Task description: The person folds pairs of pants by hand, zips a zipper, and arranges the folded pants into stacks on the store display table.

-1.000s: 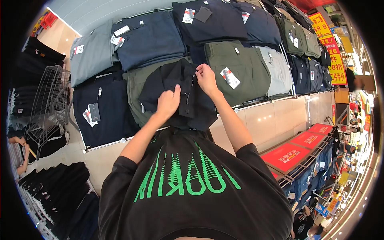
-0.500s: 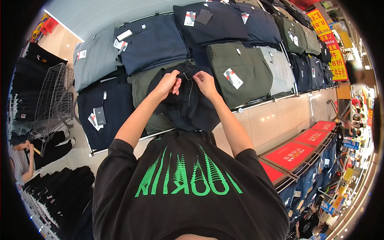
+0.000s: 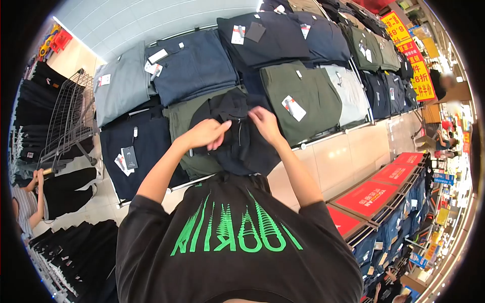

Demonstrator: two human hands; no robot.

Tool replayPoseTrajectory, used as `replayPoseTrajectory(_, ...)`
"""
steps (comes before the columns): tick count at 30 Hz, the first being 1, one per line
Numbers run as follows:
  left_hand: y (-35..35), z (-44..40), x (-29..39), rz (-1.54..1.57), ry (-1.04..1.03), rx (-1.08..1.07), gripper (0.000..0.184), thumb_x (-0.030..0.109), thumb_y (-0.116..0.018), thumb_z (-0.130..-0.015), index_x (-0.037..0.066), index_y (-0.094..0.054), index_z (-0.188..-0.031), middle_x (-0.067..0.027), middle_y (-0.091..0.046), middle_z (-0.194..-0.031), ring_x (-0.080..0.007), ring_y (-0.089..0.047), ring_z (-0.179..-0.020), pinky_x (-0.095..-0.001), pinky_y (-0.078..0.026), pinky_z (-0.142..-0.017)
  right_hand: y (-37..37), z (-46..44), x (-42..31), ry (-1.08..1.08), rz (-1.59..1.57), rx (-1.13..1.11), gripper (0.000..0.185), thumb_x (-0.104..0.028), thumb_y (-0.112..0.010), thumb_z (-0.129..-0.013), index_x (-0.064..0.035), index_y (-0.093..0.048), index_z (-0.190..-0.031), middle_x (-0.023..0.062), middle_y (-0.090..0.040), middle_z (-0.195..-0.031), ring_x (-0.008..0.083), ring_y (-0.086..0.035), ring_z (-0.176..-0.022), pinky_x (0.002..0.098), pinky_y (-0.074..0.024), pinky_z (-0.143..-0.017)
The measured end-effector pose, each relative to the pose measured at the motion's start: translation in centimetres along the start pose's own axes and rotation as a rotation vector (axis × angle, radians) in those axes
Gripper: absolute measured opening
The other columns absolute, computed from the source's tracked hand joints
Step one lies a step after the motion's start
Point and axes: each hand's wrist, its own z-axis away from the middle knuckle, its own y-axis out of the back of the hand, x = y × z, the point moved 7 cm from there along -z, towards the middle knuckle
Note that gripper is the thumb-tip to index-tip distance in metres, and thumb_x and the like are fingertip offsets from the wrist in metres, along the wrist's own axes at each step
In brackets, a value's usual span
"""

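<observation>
Dark trousers (image 3: 241, 146) with a zip lie bunched in front of me, over folded green trousers (image 3: 183, 113). My left hand (image 3: 209, 134) is at the left side of the dark cloth, fingers curled and thumb pointing right, pinching its edge. At the upper right of the zip, my right hand (image 3: 263, 122) has its thumb and fingers closed on the waistband edge. Folded dark trousers with tags (image 3: 132, 141) lie to the left, and green trousers with a white tag (image 3: 303, 96) to the right.
More folded trousers (image 3: 194, 58) fill the display. A metal cart (image 3: 70, 116) stands at the left beside a person in striped clothing (image 3: 28, 202). Black garments (image 3: 81, 252) hang lower left. A rack topped with red signs (image 3: 366, 197) stands at the right.
My left hand has moved down and left from the top of the waistband. My right hand has shifted slightly lower. At the left, the person and cart show more fully.
</observation>
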Motion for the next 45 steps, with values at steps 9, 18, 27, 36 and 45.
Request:
replayPoseTrajectory(9,2.9,1.5,-5.6,-0.251,-0.179,0.616,0.075,0.025,-0.073,-0.074,0.012,-0.034,-0.137,-0.0170,-0.048,-0.121,-0.0340,-0.048,-0.114,-0.0382,-0.040,-0.096,-2.5,12.4,-5.4,0.304,0.608,-0.159,0.073,-0.027,-0.070,-0.075,-0.0075,-0.036,-0.137,0.0146,-0.035,-0.139,0.0348,-0.031,-0.129,0.0505,-0.0233,-0.104)
replayPoseTrajectory(18,1.4,2.1,-1.1,-0.453,-0.507,0.661,0.038,0.006,-0.066,-0.074,0.008,-0.056,-0.111,-0.0133,-0.054,-0.087,-0.0321,-0.055,-0.089,-0.0380,-0.043,-0.077,-1.7,8.8,-6.8,0.260,0.216,0.157,0.028,-0.019,-0.061,-0.085,0.0014,-0.061,-0.104,0.0174,-0.063,-0.102,0.0322,-0.060,-0.095,0.0386,-0.0464,-0.083)
replayPoseTrajectory(27,3.6,6.0,-9.5,-0.271,-0.291,0.547,0.110,0.042,-0.079,-0.065,0.009,-0.012,-0.146,-0.0196,-0.016,-0.148,-0.0350,-0.021,-0.136,-0.0421,-0.022,-0.111,3.3,16.4,4.3,-0.105,0.293,0.343,0.060,-0.024,-0.063,-0.086,-0.0013,-0.038,-0.135,0.0189,-0.044,-0.130,0.0341,-0.044,-0.119,0.0413,-0.0341,-0.101)
replayPoseTrajectory(36,2.7,-1.0,-11.5,-0.225,-0.093,0.394,0.058,0.028,-0.074,-0.071,0.002,-0.055,-0.119,-0.0226,-0.057,-0.117,-0.0336,-0.054,-0.111,-0.0379,-0.041,-0.095,-0.8,13.1,6.5,-0.458,0.045,0.147,0.065,-0.018,-0.067,-0.083,0.0037,-0.033,-0.134,0.0199,-0.052,-0.119,0.0255,-0.057,-0.092,0.0339,-0.0481,-0.080)
replayPoseTrajectory(45,10.3,5.7,-2.8,-0.211,-0.251,0.740,0.035,0.013,-0.067,-0.071,-0.003,-0.061,-0.102,-0.0216,-0.064,-0.093,-0.0388,-0.060,-0.092,-0.0386,-0.048,-0.079,3.5,7.4,-2.3,-0.610,-0.780,0.160,0.022,-0.013,-0.052,-0.092,0.0033,-0.057,-0.106,0.0118,-0.065,-0.098,0.0185,-0.064,-0.087,0.0287,-0.0528,-0.077)
